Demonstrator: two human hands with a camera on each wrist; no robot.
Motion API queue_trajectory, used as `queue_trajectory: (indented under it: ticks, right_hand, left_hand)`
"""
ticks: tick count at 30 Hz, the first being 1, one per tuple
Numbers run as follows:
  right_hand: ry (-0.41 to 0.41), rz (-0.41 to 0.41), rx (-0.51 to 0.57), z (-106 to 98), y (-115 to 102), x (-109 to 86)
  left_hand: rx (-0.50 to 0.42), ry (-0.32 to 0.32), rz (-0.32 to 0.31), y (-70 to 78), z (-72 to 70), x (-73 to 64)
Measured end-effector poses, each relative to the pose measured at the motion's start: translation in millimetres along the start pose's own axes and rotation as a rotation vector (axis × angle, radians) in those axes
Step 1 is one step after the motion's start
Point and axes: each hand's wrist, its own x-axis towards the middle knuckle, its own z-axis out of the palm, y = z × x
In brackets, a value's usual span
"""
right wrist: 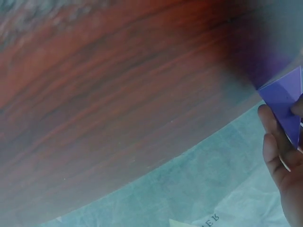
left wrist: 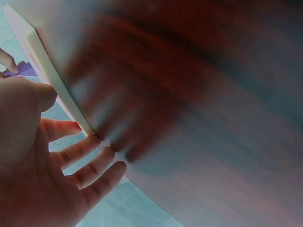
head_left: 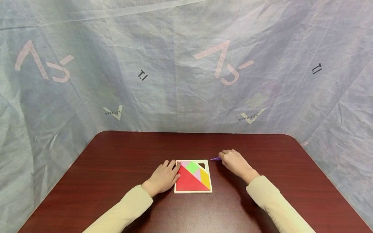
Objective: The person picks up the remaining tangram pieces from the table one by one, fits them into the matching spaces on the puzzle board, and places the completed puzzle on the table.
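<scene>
A square tangram puzzle in a white-rimmed tray [head_left: 193, 192] lies on the table. In it are a large red triangle [head_left: 187, 181], a green square [head_left: 192, 167], a yellow parallelogram [head_left: 205, 179] and pinkish pieces. A small dark opening [head_left: 201, 166] shows near its top right corner. My left hand [head_left: 163, 177] rests at the tray's left side, its fingers spread and touching the rim, as the left wrist view also shows. Just right of the tray, my right hand [head_left: 234, 163] pinches a purple triangle tangram piece [right wrist: 284, 99] between thumb and fingers, one tip toward the tray.
The dark red wooden table [head_left: 131, 145] has rounded far corners. Behind it and along both sides hangs a grey printed cloth [head_left: 175, 81]. Pale sleeves [head_left: 263, 192] cover both forearms.
</scene>
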Motion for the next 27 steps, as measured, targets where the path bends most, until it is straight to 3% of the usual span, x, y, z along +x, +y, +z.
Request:
queue_trajectory:
  ticks: [10,27]
  right_hand:
    - [0.066,0.002,-0.076,-3.9,-2.4,0.4]
    - [0.204,0.016,-0.102,-6.2,-13.4,4.7]
  left_hand:
    - [0.011,0.008,0.003,-0.5,1.9,0.1]
    - [0.014,0.016,0.01,-0.6,2.9,-0.6]
